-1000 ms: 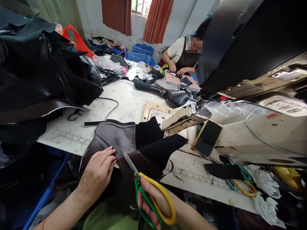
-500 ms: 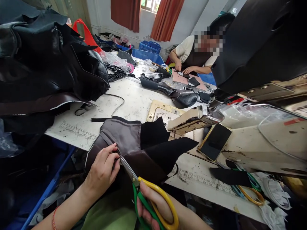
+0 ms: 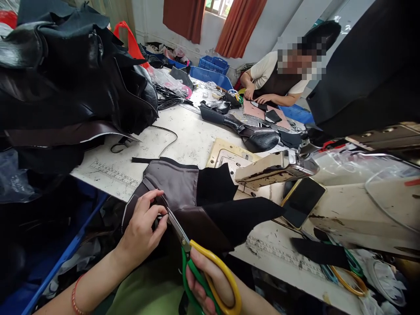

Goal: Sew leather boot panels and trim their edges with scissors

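Note:
My left hand [image 3: 142, 225] pinches the near edge of a dark brown leather piece [image 3: 177, 188] that hangs over the table's front edge. My right hand [image 3: 206, 286] is closed in the handles of scissors [image 3: 193, 258], one handle yellow and one green. The scissor blades point up and left, and their tip meets the leather right at my left fingertips. Black lining fabric [image 3: 229, 205] spreads to the right of the brown leather, under the sewing machine's arm [image 3: 275, 168].
A heap of black leather [image 3: 65, 92] fills the table's left side. A phone [image 3: 303, 201] lies right of the machine arm. A black boot [image 3: 243, 129] lies mid-table. Across the white table [image 3: 187, 140] a seated person works. A second pair of scissors [image 3: 344, 271] rests at right.
My left hand has gone from lying flat on the leather to pinching its edge. The scissor tip has moved up to meet those fingers. The view has shifted left.

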Demonstrator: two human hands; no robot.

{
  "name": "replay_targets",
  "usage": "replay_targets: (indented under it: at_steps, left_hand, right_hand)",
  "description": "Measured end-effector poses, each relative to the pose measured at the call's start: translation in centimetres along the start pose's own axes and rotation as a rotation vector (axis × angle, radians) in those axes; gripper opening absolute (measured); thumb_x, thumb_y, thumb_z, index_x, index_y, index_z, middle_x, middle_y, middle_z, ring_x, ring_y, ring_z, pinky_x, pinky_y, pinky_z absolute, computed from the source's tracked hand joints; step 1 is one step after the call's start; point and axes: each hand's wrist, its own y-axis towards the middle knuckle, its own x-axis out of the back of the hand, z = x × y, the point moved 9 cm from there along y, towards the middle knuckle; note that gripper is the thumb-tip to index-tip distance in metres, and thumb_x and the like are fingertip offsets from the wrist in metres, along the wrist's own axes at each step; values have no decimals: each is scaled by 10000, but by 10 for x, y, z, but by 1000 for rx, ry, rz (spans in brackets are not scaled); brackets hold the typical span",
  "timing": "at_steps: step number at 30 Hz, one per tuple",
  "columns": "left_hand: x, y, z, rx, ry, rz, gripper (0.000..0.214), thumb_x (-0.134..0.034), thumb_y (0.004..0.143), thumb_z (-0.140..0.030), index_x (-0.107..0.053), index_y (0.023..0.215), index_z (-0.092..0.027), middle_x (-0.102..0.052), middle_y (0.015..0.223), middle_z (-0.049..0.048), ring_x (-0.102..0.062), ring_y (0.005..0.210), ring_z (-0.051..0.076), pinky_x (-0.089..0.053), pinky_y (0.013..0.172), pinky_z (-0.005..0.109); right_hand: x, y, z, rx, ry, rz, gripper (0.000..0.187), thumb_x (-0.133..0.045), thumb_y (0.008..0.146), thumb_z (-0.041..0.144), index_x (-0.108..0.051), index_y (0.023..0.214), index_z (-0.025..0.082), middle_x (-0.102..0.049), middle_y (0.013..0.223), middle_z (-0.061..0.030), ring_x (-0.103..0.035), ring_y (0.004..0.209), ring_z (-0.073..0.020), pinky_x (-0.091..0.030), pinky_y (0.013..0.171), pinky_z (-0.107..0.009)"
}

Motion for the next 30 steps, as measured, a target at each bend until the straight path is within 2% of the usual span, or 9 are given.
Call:
replay_targets:
  at_steps: [4,9,13,16,23,30]
  left_hand:
    - [0,0,0,2,-21,4,112,-533,878,-75,-536,893,-186,-471,1318,142,-431,1282,290,-440,1012,501]
    - [-1,0,3,15,-43,27,107,-529,882,-75,-545,877,-181,-419,1417,166,-324,1389,337,-393,1064,551]
    - [1,-1,3,10,-64,32,114,-516,886,-67,-540,879,-178,-300,1536,180,-180,1464,376,-323,1110,603]
    - [2,-1,3,14,-86,34,113,-513,888,-72,-536,874,-182,-216,1590,163,-117,1480,384,-301,1120,622]
    - [2,-2,10,46,-165,74,105,-510,891,-86,-554,869,-180,-154,1617,155,-67,1486,382,-289,1128,617]
    - [8,-3,16,72,-250,69,117,-509,892,-82,-568,869,-180,-167,1616,152,-102,1487,363,-285,1140,598]
  right_hand:
    - [-5,-1,7,17,-31,-4,649,-481,811,773,-535,651,146,-404,451,69,-318,277,-31,-279,251,-132]
    - [-5,2,10,-2,-10,-20,648,-474,823,766,-558,689,138,-422,456,66,-344,274,-40,-324,250,-140]
    - [-8,7,9,-58,42,23,651,-415,868,745,-536,661,140,-412,418,67,-332,230,-49,-314,221,-148]
    - [-12,11,13,-74,70,53,674,-407,869,752,-529,629,133,-419,408,59,-365,225,-59,-350,222,-156]
    - [-23,15,37,-5,165,216,653,-481,859,718,-584,666,102,-441,419,52,-372,241,-52,-393,237,-158]
    - [-37,17,53,2,243,360,626,-518,862,676,-602,673,85,-469,434,37,-411,258,-61,-431,259,-164]
